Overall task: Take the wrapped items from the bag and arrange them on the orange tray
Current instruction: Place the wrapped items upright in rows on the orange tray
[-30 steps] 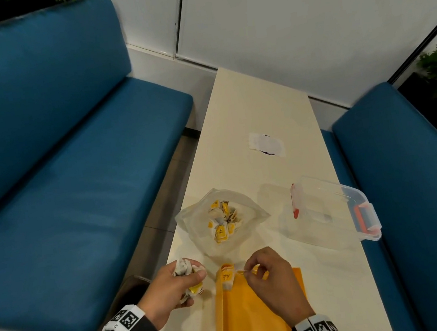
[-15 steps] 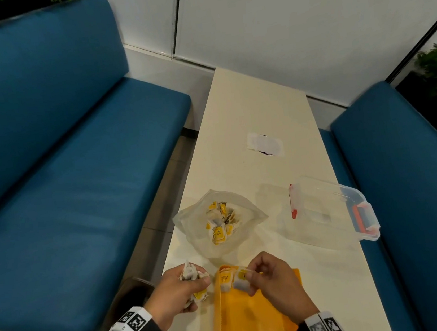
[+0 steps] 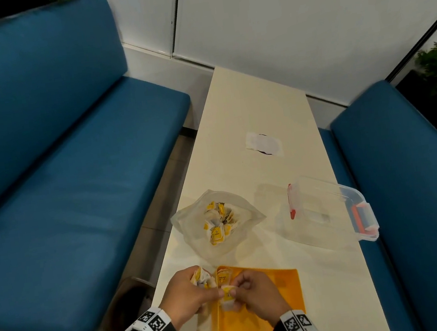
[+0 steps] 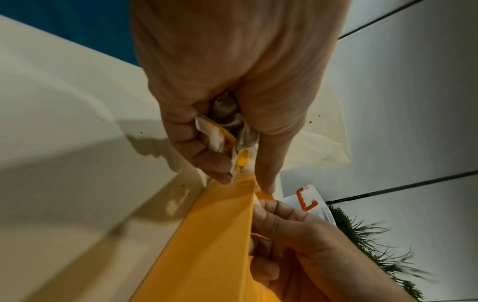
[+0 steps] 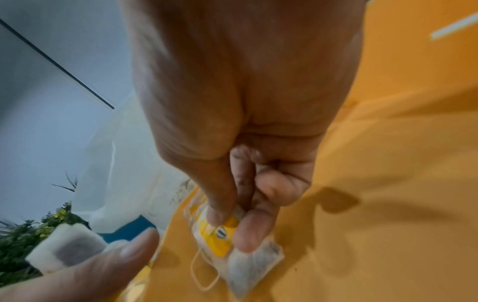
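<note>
Two hands meet at the far left corner of the orange tray, which lies at the near end of the narrow bench. Left hand is curled round a bunch of wrapped items, holding them just outside the tray's left rim; its thumb reaches toward the right hand. Right hand pinches one tea bag by its yellow tag between thumb and fingers, with the sachet lying on the tray floor and a loop of string beside it. One more item rests against the tray's far left corner.

Clear bag, with a heap of wrapped items inside, sits just beyond the tray near the bench's left edge. Clear box with orange latches lies to the right, its far side overhanging the right edge. Bare bench lies between bag and box and along the tray's right side; a white label lies farther up. Blue seats flank both long edges.

Tray's near end is cut off by the frame. Count of items in the left hand: cannot tell, the fingers cover most. Right wrist view is blurred at its edges.
</note>
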Motion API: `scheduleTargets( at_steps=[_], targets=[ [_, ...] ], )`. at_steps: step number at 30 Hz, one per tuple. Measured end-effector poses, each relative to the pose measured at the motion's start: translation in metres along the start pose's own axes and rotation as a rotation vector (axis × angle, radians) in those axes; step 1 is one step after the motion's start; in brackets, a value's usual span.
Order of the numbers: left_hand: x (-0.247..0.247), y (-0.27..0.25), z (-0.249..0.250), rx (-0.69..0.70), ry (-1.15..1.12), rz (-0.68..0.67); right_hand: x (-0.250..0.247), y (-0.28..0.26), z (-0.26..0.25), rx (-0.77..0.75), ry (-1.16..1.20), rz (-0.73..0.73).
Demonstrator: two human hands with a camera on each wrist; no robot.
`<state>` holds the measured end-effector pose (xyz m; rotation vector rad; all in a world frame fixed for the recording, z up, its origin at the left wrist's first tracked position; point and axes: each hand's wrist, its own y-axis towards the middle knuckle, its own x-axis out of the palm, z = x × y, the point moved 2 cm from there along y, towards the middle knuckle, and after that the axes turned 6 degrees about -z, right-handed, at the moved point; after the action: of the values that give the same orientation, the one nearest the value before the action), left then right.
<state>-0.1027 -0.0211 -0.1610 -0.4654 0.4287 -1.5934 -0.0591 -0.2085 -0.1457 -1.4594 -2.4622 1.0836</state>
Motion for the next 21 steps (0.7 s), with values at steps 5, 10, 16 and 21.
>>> scheduleTargets(
  at_steps=[5,10,16,21],
  targets=[
    [0.001,0.003,-0.007,0.003,0.030,0.005,0.007,0.011,0.007,0.010,0.008,0.124],
    [0.001,0.000,-0.008,-0.016,-0.012,-0.013,0.012,0.011,0.011,0.073,0.025,0.214],
    [0.002,-0.002,-0.004,-0.014,-0.042,-0.036,0.020,0.012,0.006,0.068,0.061,0.335],
    [0.002,-0.001,-0.007,-0.019,-0.029,-0.027,0.027,0.014,0.005,0.070,0.114,0.379]
  ],
)
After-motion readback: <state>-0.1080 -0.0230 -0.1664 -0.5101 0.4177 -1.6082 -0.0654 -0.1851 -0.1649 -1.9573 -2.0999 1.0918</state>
